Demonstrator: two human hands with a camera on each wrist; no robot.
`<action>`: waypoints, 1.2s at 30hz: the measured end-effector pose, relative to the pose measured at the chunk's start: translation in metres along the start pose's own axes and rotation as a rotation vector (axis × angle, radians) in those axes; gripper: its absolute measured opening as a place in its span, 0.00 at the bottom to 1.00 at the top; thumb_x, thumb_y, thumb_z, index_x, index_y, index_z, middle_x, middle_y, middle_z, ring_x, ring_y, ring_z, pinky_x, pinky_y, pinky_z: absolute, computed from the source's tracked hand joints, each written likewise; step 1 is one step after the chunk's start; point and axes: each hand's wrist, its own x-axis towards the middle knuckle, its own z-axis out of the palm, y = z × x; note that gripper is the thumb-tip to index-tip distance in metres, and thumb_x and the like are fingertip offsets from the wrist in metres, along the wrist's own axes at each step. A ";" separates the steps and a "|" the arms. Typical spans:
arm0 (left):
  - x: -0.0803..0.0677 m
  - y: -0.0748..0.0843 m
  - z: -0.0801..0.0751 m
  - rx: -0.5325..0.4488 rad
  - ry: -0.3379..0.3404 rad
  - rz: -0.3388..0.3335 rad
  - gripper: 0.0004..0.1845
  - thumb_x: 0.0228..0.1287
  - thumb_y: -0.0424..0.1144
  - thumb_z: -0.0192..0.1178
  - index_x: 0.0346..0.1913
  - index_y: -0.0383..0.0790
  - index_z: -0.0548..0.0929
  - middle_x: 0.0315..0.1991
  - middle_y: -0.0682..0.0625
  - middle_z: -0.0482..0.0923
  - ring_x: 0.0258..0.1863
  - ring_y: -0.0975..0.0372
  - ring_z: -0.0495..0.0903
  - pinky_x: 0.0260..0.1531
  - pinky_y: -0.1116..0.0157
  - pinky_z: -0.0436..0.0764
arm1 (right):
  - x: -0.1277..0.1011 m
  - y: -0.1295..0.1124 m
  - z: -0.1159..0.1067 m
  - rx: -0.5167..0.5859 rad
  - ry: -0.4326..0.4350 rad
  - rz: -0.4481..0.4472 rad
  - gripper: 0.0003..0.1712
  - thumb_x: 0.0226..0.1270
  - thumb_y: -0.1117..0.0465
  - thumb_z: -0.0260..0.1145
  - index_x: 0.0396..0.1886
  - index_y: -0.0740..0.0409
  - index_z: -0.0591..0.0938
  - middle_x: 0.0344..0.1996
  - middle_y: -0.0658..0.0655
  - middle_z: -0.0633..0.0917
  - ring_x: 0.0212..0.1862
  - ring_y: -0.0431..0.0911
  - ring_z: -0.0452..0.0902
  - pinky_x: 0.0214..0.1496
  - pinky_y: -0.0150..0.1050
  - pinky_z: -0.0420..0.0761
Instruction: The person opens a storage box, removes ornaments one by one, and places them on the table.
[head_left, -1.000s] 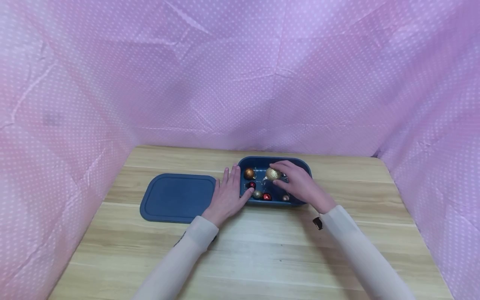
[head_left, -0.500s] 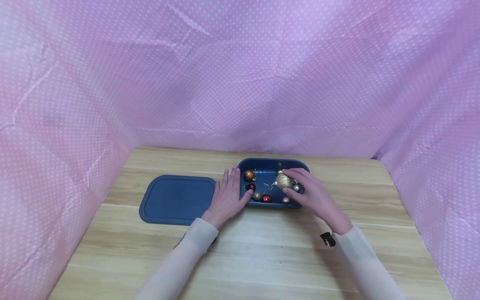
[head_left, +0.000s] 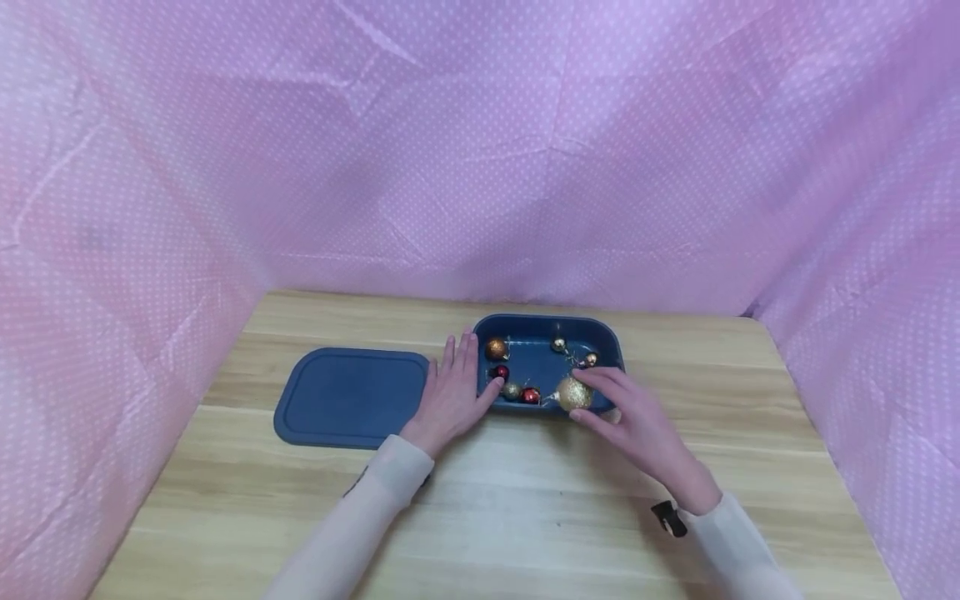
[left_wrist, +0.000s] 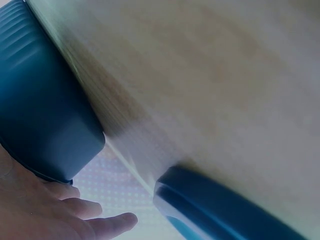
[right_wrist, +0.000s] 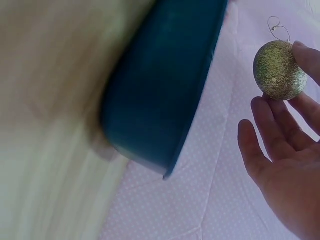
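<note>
Light wooden tabletop [head_left: 525,500] carries a flat blue plastic lid [head_left: 351,397] just left of the left hand [head_left: 450,392]. Open blue plastic tub [head_left: 606,335] sits between both hands, lid already off, six small baubles left inside. Left hand lies flat, fingers straight, touching the tub's wall. Right hand [head_left: 637,421] pinches a gold glitter bauble [head_left: 575,393] over the near rim. Right wrist view alone shows its wire hanging loop [right_wrist: 276,27].

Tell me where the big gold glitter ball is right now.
The gold glitter ball is pinched in the right hand's fingertips over the near rim of the blue container, right of a small red ball.
</note>
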 end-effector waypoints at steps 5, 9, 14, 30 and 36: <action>-0.001 -0.001 0.000 0.000 0.007 0.006 0.50 0.76 0.68 0.42 0.84 0.36 0.44 0.84 0.41 0.44 0.82 0.44 0.43 0.74 0.35 0.52 | -0.013 -0.009 0.011 0.020 0.020 -0.050 0.33 0.53 0.62 0.82 0.61 0.60 0.84 0.55 0.55 0.85 0.53 0.52 0.85 0.54 0.44 0.84; 0.000 -0.001 -0.001 0.007 0.000 0.001 0.50 0.76 0.68 0.42 0.84 0.36 0.44 0.84 0.41 0.43 0.82 0.45 0.42 0.74 0.36 0.52 | -0.020 -0.013 0.021 0.042 0.026 -0.088 0.32 0.56 0.57 0.81 0.60 0.62 0.84 0.54 0.56 0.85 0.51 0.52 0.85 0.58 0.33 0.81; 0.002 0.000 -0.003 -0.010 0.007 -0.009 0.49 0.77 0.67 0.45 0.84 0.37 0.44 0.85 0.42 0.43 0.83 0.45 0.42 0.75 0.36 0.51 | -0.025 -0.014 0.030 0.038 -0.012 -0.089 0.33 0.53 0.58 0.81 0.60 0.64 0.83 0.53 0.59 0.85 0.51 0.54 0.85 0.52 0.46 0.86; -0.003 0.002 0.001 -0.007 -0.006 -0.003 0.48 0.77 0.65 0.45 0.84 0.35 0.44 0.84 0.41 0.43 0.82 0.46 0.44 0.74 0.34 0.50 | -0.032 -0.021 0.046 0.039 -0.184 0.037 0.29 0.57 0.57 0.81 0.58 0.60 0.85 0.52 0.53 0.86 0.52 0.47 0.84 0.54 0.46 0.85; -0.002 0.002 -0.001 0.018 0.001 -0.001 0.48 0.78 0.66 0.44 0.84 0.35 0.44 0.84 0.41 0.43 0.83 0.46 0.44 0.73 0.32 0.48 | -0.030 -0.021 0.047 0.031 -0.285 0.123 0.28 0.62 0.53 0.79 0.60 0.58 0.85 0.52 0.50 0.85 0.53 0.44 0.82 0.55 0.44 0.84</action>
